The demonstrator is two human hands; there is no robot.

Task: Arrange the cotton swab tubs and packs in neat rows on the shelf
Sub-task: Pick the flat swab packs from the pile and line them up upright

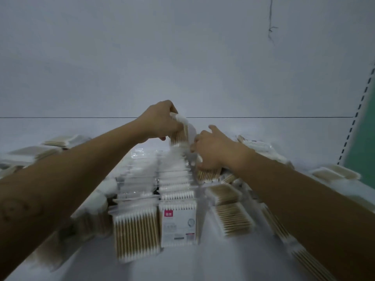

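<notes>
The grip of the left hand [162, 122] was closed on a held pack [179, 129] of cotton swabs, pinched at its upper edge, fingers on the far side. The pack hung almost upright, its sticks running up and down, the top a little tilted to the left. It was lifted above the far end of the right row [176, 179].

The grip of the right hand [211, 147] was curled over the top of a second pack [209, 175] just beside that far end, thumb pointing up. Because of blur I could not tell if it also pressed on the last packs of the row.

The place for the held pack lay straight below the left grip and slightly towards the person, between this grip and the right fingers [197, 157]. The left hand was the nearer one. I judge that the next move was a short lowering, keeping the sticks vertical and the flat face parallel to the packs already standing.

The left row [135, 230] stood touching the right row, both running from the person to the back. Loose packs [231, 218] lay flat on the right side of the shelf [203, 264], and more lay at the far left, so much sorting seemed to remain. Tubs I could not make out.
</notes>
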